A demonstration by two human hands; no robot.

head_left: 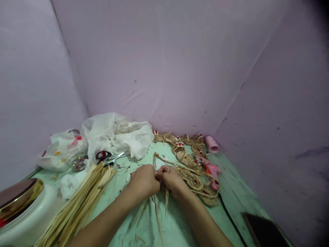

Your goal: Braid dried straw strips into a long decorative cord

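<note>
Straw-coloured flat strands (157,214) pinched right at the meeting point of the 2 hands: left hand (144,182) and right hand (171,179) both curled closed on them, touching, equally near. Loose ends trail toward the person along the pale green surface (177,224).

pink glue gun (211,170), tan straw strips (82,202)

No legible text, brand or number anywhere. Red and yellow print on white plastic bag (60,151) at far left, too small and blurred to read. Nothing readable on pink glue gun (212,169) or pink spool (212,144).
</note>
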